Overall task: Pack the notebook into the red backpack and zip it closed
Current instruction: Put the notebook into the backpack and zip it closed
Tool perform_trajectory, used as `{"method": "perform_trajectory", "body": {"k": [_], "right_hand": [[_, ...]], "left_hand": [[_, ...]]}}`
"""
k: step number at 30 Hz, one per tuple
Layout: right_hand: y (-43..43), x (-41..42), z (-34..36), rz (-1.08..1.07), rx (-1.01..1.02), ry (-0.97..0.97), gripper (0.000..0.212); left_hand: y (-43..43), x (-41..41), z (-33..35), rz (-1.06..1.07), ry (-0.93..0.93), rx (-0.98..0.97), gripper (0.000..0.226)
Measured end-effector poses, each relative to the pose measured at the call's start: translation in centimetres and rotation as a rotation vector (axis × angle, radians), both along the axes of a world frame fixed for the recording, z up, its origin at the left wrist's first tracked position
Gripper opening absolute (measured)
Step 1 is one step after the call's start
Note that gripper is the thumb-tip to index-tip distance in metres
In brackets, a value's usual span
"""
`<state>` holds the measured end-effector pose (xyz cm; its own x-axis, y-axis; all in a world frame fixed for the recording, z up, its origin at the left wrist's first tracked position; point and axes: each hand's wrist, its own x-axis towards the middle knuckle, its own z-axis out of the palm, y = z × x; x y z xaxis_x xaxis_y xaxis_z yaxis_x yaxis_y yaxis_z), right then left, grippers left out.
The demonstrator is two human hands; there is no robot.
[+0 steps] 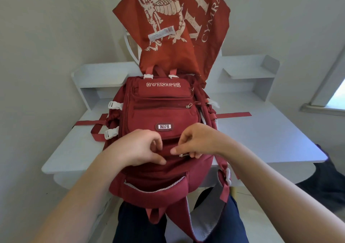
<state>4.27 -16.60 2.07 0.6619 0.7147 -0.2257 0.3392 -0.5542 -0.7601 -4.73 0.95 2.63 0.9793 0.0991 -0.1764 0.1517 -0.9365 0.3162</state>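
Observation:
The red backpack (160,115) lies on its back on the white desk (261,136), its bottom end hanging over the front edge toward me. My left hand (141,147) pinches the fabric near the lower front zipper. My right hand (196,142) grips a metal zipper pull (182,155) on the same seam. The notebook is not visible anywhere.
A red flag with a white dragon (168,28) hangs over a chair behind the backpack. White shelf units (97,80) stand at the desk's back corners. Red straps (233,114) lie spread on the desk to both sides. My dark trousers (134,224) show below the desk edge.

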Motion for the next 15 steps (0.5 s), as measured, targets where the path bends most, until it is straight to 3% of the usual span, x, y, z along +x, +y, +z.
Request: {"method": "perform_trajectory", "body": {"k": [5, 15], "right_hand": [[-0.5, -0.3, -0.1, 0.06, -0.017, -0.092, 0.02], [-0.5, -0.9, -0.4, 0.035, -0.125, -0.334, 0.008]], "left_hand": [[-2.3, 1.5, -0.8, -0.123, -0.127, -0.048, 0.027], [-3.3, 2.1, -1.4, -0.16, -0.137, -0.051, 0.016]]}}
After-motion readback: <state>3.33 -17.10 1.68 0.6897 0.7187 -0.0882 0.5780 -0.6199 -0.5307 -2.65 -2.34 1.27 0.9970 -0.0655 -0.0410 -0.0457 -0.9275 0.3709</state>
